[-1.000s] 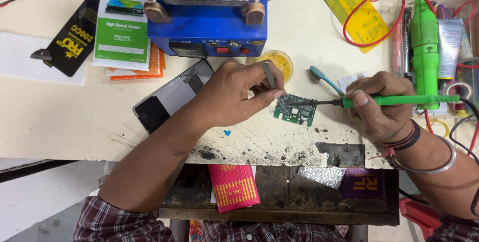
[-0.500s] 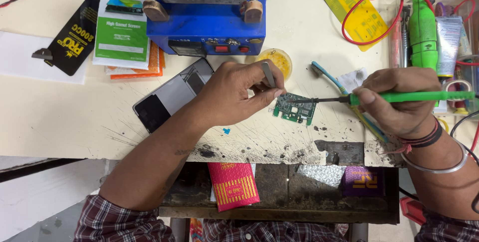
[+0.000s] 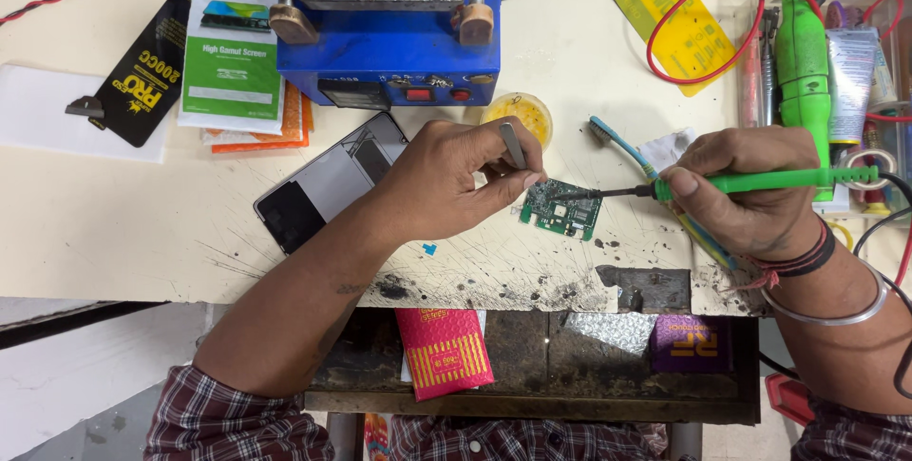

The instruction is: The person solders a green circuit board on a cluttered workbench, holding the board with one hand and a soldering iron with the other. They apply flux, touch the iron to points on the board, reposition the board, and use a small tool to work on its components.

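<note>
A small green circuit board (image 3: 567, 214) lies on the scratched white workbench (image 3: 123, 233). My left hand (image 3: 456, 181) pinches metal tweezers (image 3: 514, 145) whose tips rest on the board's left edge. My right hand (image 3: 746, 190) grips a green soldering iron (image 3: 788, 179) held level, and its dark tip touches the top of the board. A blue toothbrush (image 3: 617, 143) lies just behind the iron's tip.
A blue heating machine (image 3: 389, 24) stands at the back, with a yellow flux pot (image 3: 521, 111) in front. A dark phone (image 3: 328, 181) lies left of my hand. Packets (image 3: 233, 43) sit at the back left. A tool tray (image 3: 836, 52) with red wires is on the right.
My right hand and the soldering iron have shifted slightly up and right while the tip stays on the board. My left hand holds the tweezers in place.
</note>
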{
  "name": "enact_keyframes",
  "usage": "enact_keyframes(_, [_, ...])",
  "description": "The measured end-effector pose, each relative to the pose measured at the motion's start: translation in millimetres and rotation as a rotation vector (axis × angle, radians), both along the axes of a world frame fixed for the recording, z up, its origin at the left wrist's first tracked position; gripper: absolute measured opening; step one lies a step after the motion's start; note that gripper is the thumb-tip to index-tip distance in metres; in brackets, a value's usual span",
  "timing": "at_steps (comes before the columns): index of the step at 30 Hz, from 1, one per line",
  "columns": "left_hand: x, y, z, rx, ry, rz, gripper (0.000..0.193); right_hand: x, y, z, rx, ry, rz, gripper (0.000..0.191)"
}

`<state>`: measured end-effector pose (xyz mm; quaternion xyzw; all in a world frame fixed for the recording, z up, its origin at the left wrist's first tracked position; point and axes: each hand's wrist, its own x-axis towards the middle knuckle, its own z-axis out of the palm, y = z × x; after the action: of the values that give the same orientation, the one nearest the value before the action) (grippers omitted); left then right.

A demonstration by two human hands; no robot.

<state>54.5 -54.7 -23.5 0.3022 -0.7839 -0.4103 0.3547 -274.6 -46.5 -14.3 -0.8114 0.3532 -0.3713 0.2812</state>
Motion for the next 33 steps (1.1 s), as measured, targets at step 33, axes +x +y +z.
enact_keyframes(33, [4.2,-0.8,-0.8,0.101,0.024,-0.022,0.010,9.3,-1.5,4.0,0.059,-0.066,0.028,0.023])
